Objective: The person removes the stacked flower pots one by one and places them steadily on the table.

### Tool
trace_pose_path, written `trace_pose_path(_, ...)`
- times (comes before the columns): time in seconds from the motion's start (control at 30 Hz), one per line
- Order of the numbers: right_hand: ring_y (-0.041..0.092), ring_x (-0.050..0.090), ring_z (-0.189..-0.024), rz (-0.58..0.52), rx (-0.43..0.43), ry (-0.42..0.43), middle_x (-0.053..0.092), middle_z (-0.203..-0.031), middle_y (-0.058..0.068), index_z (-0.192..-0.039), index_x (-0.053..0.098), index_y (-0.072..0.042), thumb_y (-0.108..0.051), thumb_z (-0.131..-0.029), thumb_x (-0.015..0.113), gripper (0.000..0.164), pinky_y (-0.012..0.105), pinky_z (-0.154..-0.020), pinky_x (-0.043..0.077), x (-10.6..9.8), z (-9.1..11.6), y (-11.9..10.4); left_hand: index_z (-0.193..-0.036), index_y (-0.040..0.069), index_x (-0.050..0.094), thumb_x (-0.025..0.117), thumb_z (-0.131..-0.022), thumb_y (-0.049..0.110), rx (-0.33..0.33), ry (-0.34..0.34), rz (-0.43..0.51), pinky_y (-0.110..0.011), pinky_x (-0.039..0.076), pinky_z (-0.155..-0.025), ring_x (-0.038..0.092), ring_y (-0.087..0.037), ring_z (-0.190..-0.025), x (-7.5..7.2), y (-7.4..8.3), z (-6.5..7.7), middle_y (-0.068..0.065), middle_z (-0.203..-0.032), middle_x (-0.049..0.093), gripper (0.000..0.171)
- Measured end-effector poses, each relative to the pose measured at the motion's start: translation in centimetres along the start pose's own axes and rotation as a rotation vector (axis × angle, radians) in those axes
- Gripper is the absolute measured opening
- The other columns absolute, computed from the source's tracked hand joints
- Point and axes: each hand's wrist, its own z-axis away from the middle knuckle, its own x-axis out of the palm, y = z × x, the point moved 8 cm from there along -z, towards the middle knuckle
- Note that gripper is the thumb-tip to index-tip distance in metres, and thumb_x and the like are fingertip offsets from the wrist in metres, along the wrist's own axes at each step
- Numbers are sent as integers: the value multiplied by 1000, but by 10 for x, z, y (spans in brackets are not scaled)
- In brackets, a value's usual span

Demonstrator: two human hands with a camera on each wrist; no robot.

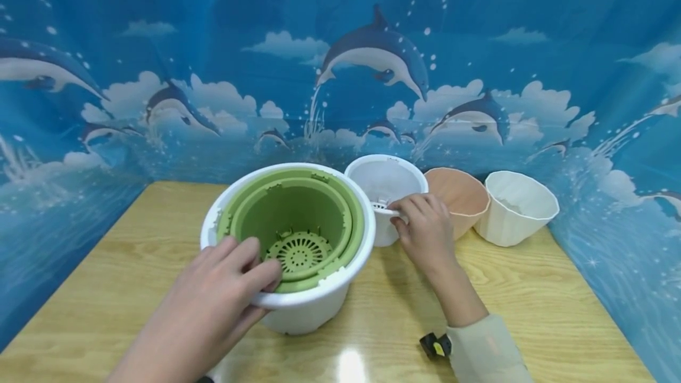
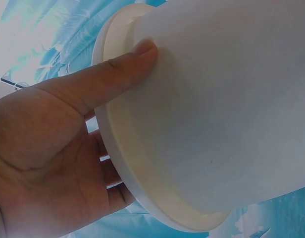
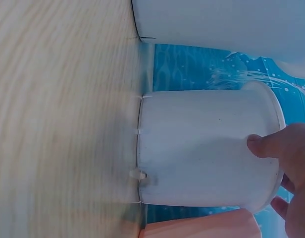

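Observation:
My left hand (image 1: 223,288) grips the near-left rim of a large white flowerpot (image 1: 314,312), thumb against the outer wall and fingers over the edge. Nested inside that pot are green pots (image 1: 292,211), the innermost with a slotted drainage base. With my right hand (image 1: 428,229) I pinch the front rim of a smaller white pot (image 1: 391,173), thumb outside and fingers inside. In the right wrist view this smaller pot (image 3: 207,148) stands upright, its base at the wooden table. The left wrist view shows the large pot's plain wall (image 2: 222,109) up close.
Right of the smaller white pot stand a terracotta-coloured faceted pot (image 1: 457,191) and a white faceted pot (image 1: 516,211). A blue dolphin-print curtain (image 1: 340,75) rises behind the wooden table (image 1: 133,288). A small black clip-like object (image 1: 433,346) shows by my right sleeve.

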Motion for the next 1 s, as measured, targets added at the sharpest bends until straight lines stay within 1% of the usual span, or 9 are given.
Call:
trace_pose_path(0.1, 29, 59, -95, -2, 11, -20, 71, -98, 5, -101, 71, -13, -8, -74, 85, 30, 50, -85, 48, 0, -1, 0, -87, 36, 55, 83, -77, 38, -1, 2, 5, -30, 35, -69, 36, -9, -79, 0, 0, 0, 16, -86, 39, 30)
trace_pose_path(0.27, 30, 58, -107, -92, 30, -40, 68, -119, 7, -131, 62, -17, -19, -77, 84, 58, 50, -92, 45, -5, -5, -7, -87, 35, 55, 83, -77, 38, 0, 7, 10, -30, 36, -69, 35, -9, -79, 0, 0, 1, 16, -86, 39, 30)
trace_pose_path(0.33, 30, 57, -114, -168, -1, -24, 65, -127, 7, -138, 57, -18, -20, -79, 81, 64, 49, -96, 45, -11, -8, -16, -87, 35, 55, 83, -77, 38, 2, 13, 12, -30, 36, -69, 35, -9, -79, 0, 0, 1, 16, -85, 39, 30)
trace_pose_path(0.4, 30, 56, -120, -240, -69, -6, 62, -132, 7, -141, 56, -18, -17, -80, 77, 64, 49, -100, 44, -17, -12, -30, -87, 35, 55, 83, -76, 38, 7, 21, 16, -30, 36, -70, 35, -9, -79, 0, 0, 1, 16, -85, 38, 30)
trace_pose_path(0.5, 33, 53, -127, -315, -199, 4, 60, -136, 11, -136, 60, -17, -12, -81, 70, 56, 50, -106, 42, -27, -16, -53, -86, 34, 55, 84, -75, 37, 16, 39, 24, -29, 35, -69, 35, -9, -78, 0, -1, 1, 16, -85, 38, 31)
trace_pose_path(0.63, 36, 52, -130, -365, -316, 16, 63, -132, 14, -118, 71, -14, -6, -80, 65, 40, 47, -111, 39, -38, -17, -75, -83, 35, 54, 86, -72, 35, 25, 52, 38, -27, 33, -67, 34, -7, -76, 1, -2, 0, 17, -83, 37, 34)
trace_pose_path(0.77, 35, 58, -122, -421, -361, 28, 68, -122, 13, -105, 73, -10, -1, -79, 63, 29, 42, -110, 42, -46, -18, -85, -81, 35, 53, 88, -70, 34, 32, 57, 56, -26, 33, -66, 34, -7, -74, 1, -3, -2, 18, -81, 37, 36)
trace_pose_path(0.9, 32, 64, -112, -465, -382, 20, 70, -116, 13, -101, 72, -7, 0, -79, 64, 24, 38, -107, 45, -50, -19, -90, -79, 36, 52, 88, -69, 35, 44, 68, 74, -27, 33, -66, 35, -6, -74, 0, -4, -3, 18, -81, 37, 38)
trace_pose_path(1.0, 30, 65, -110, -460, -382, 10, 71, -114, 11, -99, 72, -8, -2, -79, 65, 22, 35, -107, 45, -51, -19, -91, -78, 36, 50, 88, -69, 34, 55, 72, 85, -26, 34, -66, 35, -6, -74, 0, -5, -2, 18, -80, 37, 39)
